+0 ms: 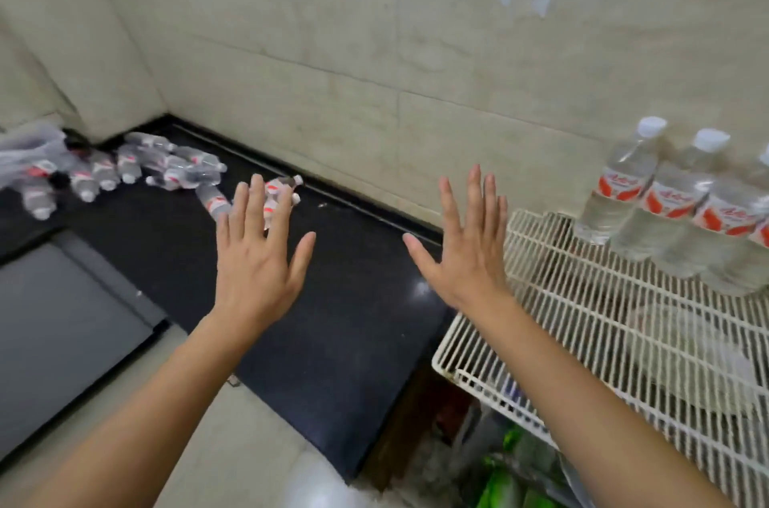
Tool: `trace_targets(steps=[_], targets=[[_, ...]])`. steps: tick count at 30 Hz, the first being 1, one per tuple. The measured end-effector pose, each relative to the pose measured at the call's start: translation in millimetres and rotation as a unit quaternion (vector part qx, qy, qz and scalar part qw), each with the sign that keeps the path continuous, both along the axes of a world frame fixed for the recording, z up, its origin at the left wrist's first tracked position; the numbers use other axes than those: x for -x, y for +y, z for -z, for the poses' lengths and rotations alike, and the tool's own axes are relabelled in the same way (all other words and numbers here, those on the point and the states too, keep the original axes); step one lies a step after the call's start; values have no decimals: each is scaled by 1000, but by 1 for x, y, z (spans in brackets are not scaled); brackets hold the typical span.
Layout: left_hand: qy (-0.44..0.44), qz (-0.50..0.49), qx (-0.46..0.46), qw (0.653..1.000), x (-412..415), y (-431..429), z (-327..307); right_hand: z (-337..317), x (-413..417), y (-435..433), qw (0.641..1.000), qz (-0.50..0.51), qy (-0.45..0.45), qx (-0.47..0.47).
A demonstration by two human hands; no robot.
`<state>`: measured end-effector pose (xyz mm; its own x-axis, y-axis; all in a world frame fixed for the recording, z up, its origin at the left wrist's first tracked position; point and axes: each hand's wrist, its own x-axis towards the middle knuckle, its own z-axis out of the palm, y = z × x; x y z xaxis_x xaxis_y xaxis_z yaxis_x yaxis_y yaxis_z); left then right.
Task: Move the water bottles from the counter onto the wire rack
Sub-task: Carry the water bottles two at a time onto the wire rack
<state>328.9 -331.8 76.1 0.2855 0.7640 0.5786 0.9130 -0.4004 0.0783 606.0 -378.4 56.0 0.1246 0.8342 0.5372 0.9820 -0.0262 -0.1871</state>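
Note:
Several clear water bottles [125, 168] with red-and-white labels lie on their sides at the far left of the black counter [333, 320]. One more lying bottle [214, 202] shows just beyond my left hand's fingertips. Several bottles [666, 212] stand upright at the back of the white wire rack [582, 320] on the right. My left hand [258, 258] hovers over the counter, palm down, fingers spread, holding nothing. My right hand [466, 245] hovers beside the rack's left edge, also spread and empty.
A clear plastic bag [25, 152] lies at the far left corner by the bottles. A grey panel [70, 320] sits left of the counter. Tiled walls close off the back and left. Green packaging [507, 478] shows below the rack.

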Motion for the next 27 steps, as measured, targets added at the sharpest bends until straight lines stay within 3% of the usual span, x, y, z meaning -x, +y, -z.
trace_targets(steps=[7,13,21,27], targets=[[12,-73,74,995,203,41,16,18,207,98,997,-67,-5,36],[11,-101,109,989,309,84,15,24,333,161,990,-122,-17,66],[1,-85,160,984,361,171,43,66,375,243,987,-108,4,118],[67,-24,174,982,350,284,60,91,369,326,989,-39,47,137]])
